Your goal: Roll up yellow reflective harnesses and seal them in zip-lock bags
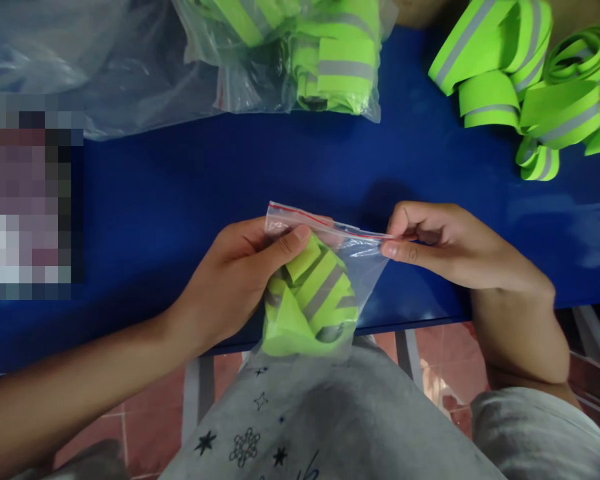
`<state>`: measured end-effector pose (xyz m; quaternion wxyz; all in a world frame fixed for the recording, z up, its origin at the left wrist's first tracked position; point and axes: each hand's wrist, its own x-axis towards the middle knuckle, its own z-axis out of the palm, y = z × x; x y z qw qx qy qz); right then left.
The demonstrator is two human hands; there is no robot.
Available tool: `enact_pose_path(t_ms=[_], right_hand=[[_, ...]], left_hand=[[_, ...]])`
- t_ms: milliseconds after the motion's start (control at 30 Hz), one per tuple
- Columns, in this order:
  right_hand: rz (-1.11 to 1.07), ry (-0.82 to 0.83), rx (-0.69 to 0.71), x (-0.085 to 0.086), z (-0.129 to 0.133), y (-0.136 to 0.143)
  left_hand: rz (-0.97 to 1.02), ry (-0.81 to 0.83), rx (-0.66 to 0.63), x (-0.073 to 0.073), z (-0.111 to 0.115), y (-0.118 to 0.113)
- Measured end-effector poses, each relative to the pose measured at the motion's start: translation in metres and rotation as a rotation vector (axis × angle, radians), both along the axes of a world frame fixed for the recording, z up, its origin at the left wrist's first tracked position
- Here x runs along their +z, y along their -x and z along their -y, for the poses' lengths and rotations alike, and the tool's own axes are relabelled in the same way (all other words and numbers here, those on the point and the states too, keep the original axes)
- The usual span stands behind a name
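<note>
A clear bag is apparently being worked at its mouth, over the near edge of the table.
The left hand is gripping its left side, neon band inside; the right hand is pinching its right corner; pressing along would need level lips.

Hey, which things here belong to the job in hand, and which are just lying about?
Job in hand:
- red-edged zip bag, held by left hand and right hand
- neon reflective band inside
- probably loose reflective bands and bagged reflective bands, being alike

Apparently lying about:
- clear plastic, upper left, untouched; its use is unclear
</note>
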<state>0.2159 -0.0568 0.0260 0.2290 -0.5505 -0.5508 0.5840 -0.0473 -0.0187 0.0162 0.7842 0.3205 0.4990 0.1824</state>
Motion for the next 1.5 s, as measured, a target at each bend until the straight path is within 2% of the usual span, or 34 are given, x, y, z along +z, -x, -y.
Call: enact_pose_path(t_ms=[200, 367, 633, 800, 967, 1267, 1500], right_hand=[[0.018, 0.07, 0.045, 0.001, -0.003, -0.007], [0.019, -0.048, -0.049, 0.002, -0.001, -0.007], [-0.036, -0.039, -0.146, -0.007, -0.001, 0.008], [-0.044, 0.005, -0.108, -0.01, -0.002, 0.013], [-0.03, -0.069, -0.155, -0.012, 0.001, 0.013], [-0.018, -0.219, -0.128, -0.016, 0.005, 0.02], [-0.056, -0.257, -0.097, -0.018, 0.005, 0.022]], left_hand=[[0.029, 0.002, 0.031, -0.002, 0.001, -0.001], [0.019, 0.002, 0.138, 0.004, -0.003, -0.003], [0.019, -0.027, 0.139, 0.004, -0.001, -0.003], [-0.001, -0.032, 0.125, 0.002, -0.001, -0.003], [-0.039, -0.139, 0.086, 0.001, 0.0, -0.003], [-0.039, -0.079, 0.053, -0.004, 0.005, -0.002], [-0.001, -0.152, 0.059, -0.012, 0.006, -0.002]])
